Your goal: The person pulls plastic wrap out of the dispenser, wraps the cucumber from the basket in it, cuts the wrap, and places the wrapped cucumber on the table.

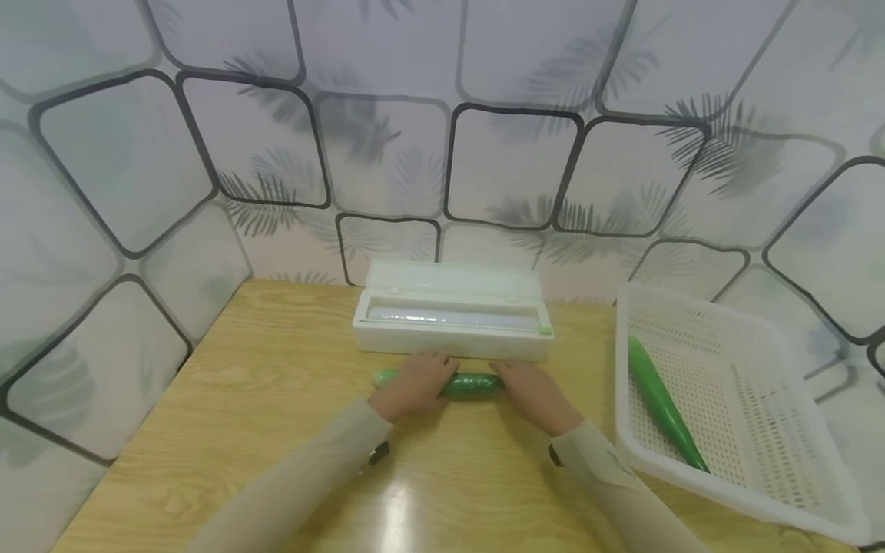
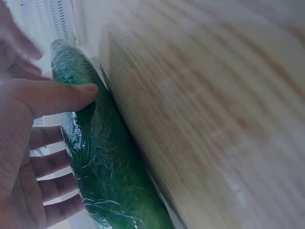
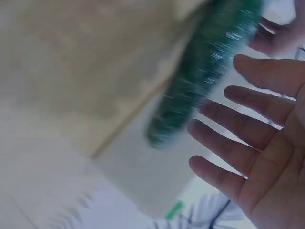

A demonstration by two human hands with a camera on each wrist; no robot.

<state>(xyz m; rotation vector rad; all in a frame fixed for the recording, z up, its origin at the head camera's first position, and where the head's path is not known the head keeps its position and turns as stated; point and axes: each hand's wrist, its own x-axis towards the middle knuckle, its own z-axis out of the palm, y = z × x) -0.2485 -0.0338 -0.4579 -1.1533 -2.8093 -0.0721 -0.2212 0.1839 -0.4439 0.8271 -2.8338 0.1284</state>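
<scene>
A green cucumber (image 1: 473, 385) wrapped in clear, wrinkled plastic film lies crosswise on the table. My left hand (image 1: 420, 382) holds it left of its middle; in the left wrist view the thumb (image 2: 78, 95) lies across the film-covered cucumber (image 2: 119, 181), with the other fingers along its opposite side. At the cucumber's right end is my right hand (image 1: 538, 395). The right wrist view shows that hand's fingers (image 3: 238, 143) extended and spread beside the wrapped cucumber (image 3: 205, 71), not curled round it. Just behind them stands a white film dispenser box (image 1: 449, 338), its lid raised and a film roll inside.
On the right, a white perforated plastic basket (image 1: 743, 503) contains an unwrapped green cucumber (image 1: 665, 407). The wood-grain table (image 1: 276, 361) meets a patterned wall covering (image 1: 512, 169) at the back and left. The dispenser has a green tab (image 1: 545, 330) at its right end.
</scene>
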